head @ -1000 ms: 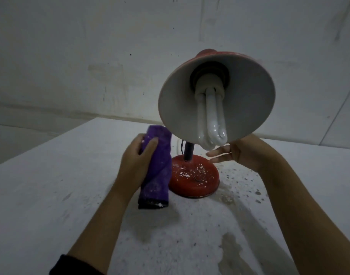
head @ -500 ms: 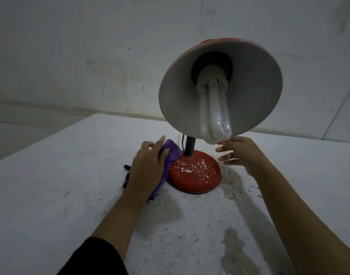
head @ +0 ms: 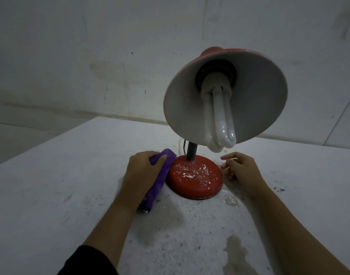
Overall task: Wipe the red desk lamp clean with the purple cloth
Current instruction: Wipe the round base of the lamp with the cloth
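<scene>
Gripping: left hand [head: 139, 173] is holding the purple cloth [head: 160, 177], fingers curled round it, pressing it against the lamp base's left side.
Right hand [head: 240, 171]: is hovering just right of the base, fingers loosely apart, holding nothing.
Red desk lamp [head: 195, 180]: is standing mid-bench [head: 51, 195], nearer the far edge, base speckled white.

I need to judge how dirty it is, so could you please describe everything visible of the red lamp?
The lamp stands upright on the white table. Its round red base, glossy like painted metal, is strewn with white flecks. A dark stem rises from the base to a wide shade, red outside and pale grey inside, tilted toward the camera. A white tube bulb hangs from its dark socket. The cloth, held by the left hand, lies against the base's left edge; the right hand is just beside it.
</scene>
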